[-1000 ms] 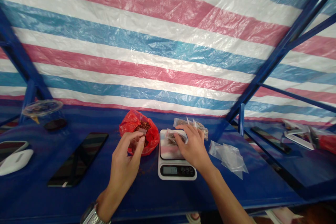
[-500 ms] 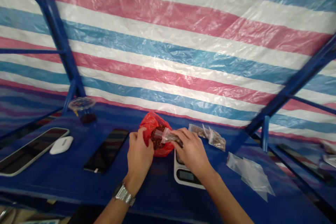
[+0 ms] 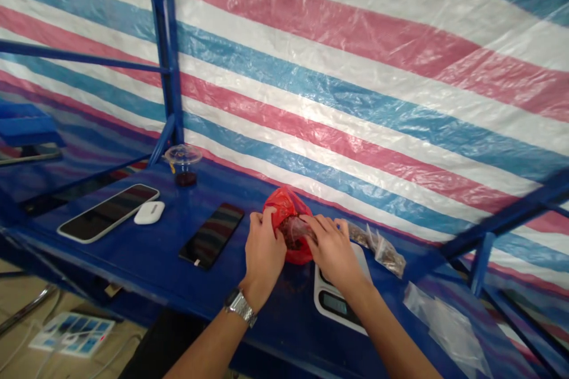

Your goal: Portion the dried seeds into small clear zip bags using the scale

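Red plastic crinkles just below the centre of the frame, where the red bag point(image 3: 284, 200) sits open on the blue counter point(image 3: 149, 260) with dry, reddish-brown bits inside. My left hand point(image 3: 265, 246) grips its rim on the near left side, fingers curled over the edge, seemingly so that the soft mouth does not fold shut. My right hand point(image 3: 333, 249) comes in from the other side and pinches a small clear bag point(image 3: 297, 227) over the opening of the red one, I judge so that anything spilled drops back among the bits. Whether my left fingers touch the clear plastic too, I cannot tell. Under my right wrist is the white scale point(image 3: 319, 296), partly hidden; it stands right beside the red bag, likely to keep the reach between them short. Its display is lit, but I cannot read the figures. Behind it, right of centre, lie filled little bags point(image 3: 389, 258), and at the lower right flat clear bags point(image 3: 447, 323) overlap in a loose stack, near my right arm and probably handy there. To the left, well apart from my hands, rest a black phone point(image 3: 212, 235), a white case point(image 3: 149, 213), a pale-edged phone point(image 3: 109, 213) and a lidded cup point(image 3: 184, 170) of dark liquid, perhaps kept aside from the bits.
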`<state>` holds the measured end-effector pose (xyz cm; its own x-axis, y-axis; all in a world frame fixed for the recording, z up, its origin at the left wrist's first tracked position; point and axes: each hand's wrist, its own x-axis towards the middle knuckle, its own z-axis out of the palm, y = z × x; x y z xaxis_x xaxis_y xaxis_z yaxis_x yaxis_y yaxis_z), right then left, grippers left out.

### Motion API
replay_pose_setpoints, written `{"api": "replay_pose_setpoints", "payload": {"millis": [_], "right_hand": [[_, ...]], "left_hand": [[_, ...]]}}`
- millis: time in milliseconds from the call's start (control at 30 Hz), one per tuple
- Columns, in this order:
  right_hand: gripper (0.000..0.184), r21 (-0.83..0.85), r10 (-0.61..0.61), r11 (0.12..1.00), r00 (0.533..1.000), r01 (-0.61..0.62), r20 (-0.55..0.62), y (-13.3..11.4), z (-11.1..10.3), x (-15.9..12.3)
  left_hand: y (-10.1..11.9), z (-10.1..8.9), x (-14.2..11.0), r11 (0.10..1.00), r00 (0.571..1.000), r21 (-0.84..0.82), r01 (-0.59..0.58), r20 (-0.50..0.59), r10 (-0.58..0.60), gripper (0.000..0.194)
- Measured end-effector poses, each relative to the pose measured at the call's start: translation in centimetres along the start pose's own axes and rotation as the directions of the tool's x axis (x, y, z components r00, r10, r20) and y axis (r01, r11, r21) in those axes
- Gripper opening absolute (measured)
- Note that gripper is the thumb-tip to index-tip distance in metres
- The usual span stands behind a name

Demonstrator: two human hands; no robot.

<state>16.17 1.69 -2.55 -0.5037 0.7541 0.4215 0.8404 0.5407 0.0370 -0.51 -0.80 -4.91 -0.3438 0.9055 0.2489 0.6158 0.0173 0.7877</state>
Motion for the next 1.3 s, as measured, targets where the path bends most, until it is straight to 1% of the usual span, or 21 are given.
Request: {"api": "replay_pose_setpoints", "payload": {"millis": [67,133,200,267,367,433,533,667,733,833,900,967,1000,1067,1100,1167,1200,1233,1267,1300], "right_hand": [[0.035,0.129,0.125,0.984,0.992,-0.121,-0.020,0.4,0.4,-0.5],[0.031,0.287,0.265,0.928,0.962,-0.238,-0.059,0.9,0.9,-1.2],[0.031,0.457,0.383,0.834,0.921,-0.309,-0.075,1.4,1.2,-2.1],[0.036,0.599,0.463,0.726,0.884,-0.339,-0.060,1.8,1.3,-3.1],[0.042,0.712,0.536,0.605,0.844,-0.357,-0.031,1.9,0.8,-4.2],[0.043,0.749,0.565,0.562,0.824,-0.351,-0.038,1.4,0.5,-4.5],[0.040,0.776,0.576,0.544,0.815,-0.319,-0.069,0.1,0.4,-4.4],[0.039,0.811,0.555,0.521,0.827,-0.266,-0.085,-1.9,0.5,-4.0],[0.038,0.805,0.501,0.545,0.861,-0.234,-0.089,-2.5,0.1,-3.8],[0.041,0.733,0.309,0.664,0.947,-0.146,-0.092,-2.4,-0.9,-3.0],[0.038,0.671,0.199,0.737,0.975,-0.084,-0.097,-1.6,-1.5,-1.8],[0.028,0.590,0.195,0.802,0.974,-0.092,-0.113,-0.5,-1.7,0.0],[0.025,0.526,0.191,0.843,0.976,-0.111,-0.102,-0.1,-1.6,1.0],[0.017,0.348,0.109,0.932,0.994,-0.104,0.006,0.4,-1.0,3.0],[0.014,0.256,0.056,0.964,0.995,-0.075,0.081,0.5,-0.6,3.8],[0.013,0.122,-0.018,0.992,0.980,-0.007,0.200,0.4,0.1,4.9],[0.012,0.087,-0.031,0.996,0.973,0.011,0.230,0.3,0.4,5.1],[0.009,0.067,-0.031,0.998,0.971,0.015,0.235,0.3,0.6,5.1],[0.009,0.056,-0.024,0.998,0.975,0.012,0.222,0.4,0.7,5.0],[0.014,0.051,-0.019,0.999,0.979,0.009,0.202,0.5,0.7,4.8]], "left_hand": [[0.0,-0.1,-0.1,1.000,1.000,-0.018,-0.022,-0.015,0.022,0.038],[0.1,-0.1,-0.2,0.996,0.996,-0.045,-0.072,-0.053,0.070,0.034],[0.2,0.1,-0.4,0.984,0.984,-0.080,-0.159,-0.095,0.151,0.028],[0.6,0.5,-0.9,0.959,0.966,-0.131,-0.250,-0.106,0.237,0.023],[1.3,1.6,-1.8,0.915,0.945,-0.237,-0.327,-0.059,0.322,0.018],[1.9,2.3,-2.4,0.894,0.946,-0.322,-0.313,-0.016,0.325,0.021],[2.6,3.3,-2.9,0.874,0.963,-0.425,-0.236,0.018,0.269,0.028],[2.6,3.7,-2.6,0.833,0.971,-0.515,-0.203,0.003,0.239,0.029],[2.3,3.2,-1.9,0.780,0.973,-0.603,-0.167,0.026,0.228,0.031],[1.7,2.0,-0.6,0.682,0.977,-0.728,-0.070,0.089,0.195,0.032],[1.3,0.8,0.4,0.643,0.989,-0.765,-0.035,0.066,0.133,0.034],[0.8,-0.4,1.2,0.638,0.999,-0.769,-0.039,-0.014,0.045,0.039],[0.6,-0.9,1.5,0.651,0.999,-0.758,-0.044,-0.053,0.005,0.041],[-0.1,-1.5,1.9,0.705,0.993,-0.709,-0.029,-0.101,-0.060,0.045],[-0.4,-1.7,1.9,0.739,0.990,-0.674,-0.013,-0.112,-0.085,0.045],[-1.1,-1.5,1.6,0.807,0.990,-0.590,0.038,-0.090,-0.112,0.042],[-1.3,-1.3,1.3,0.837,0.992,-0.544,0.062,-0.063,-0.114,0.040],[-1.5,-1.0,1.0,0.864,0.994,-0.497,0.078,-0.031,-0.108,0.039],[-1.6,-0.7,0.8,0.889,0.995,-0.449,0.087,-0.002,-0.098,0.038],[-1.7,-0.4,0.5,0.912,0.996,-0.401,0.088,0.018,-0.088,0.039]]}}
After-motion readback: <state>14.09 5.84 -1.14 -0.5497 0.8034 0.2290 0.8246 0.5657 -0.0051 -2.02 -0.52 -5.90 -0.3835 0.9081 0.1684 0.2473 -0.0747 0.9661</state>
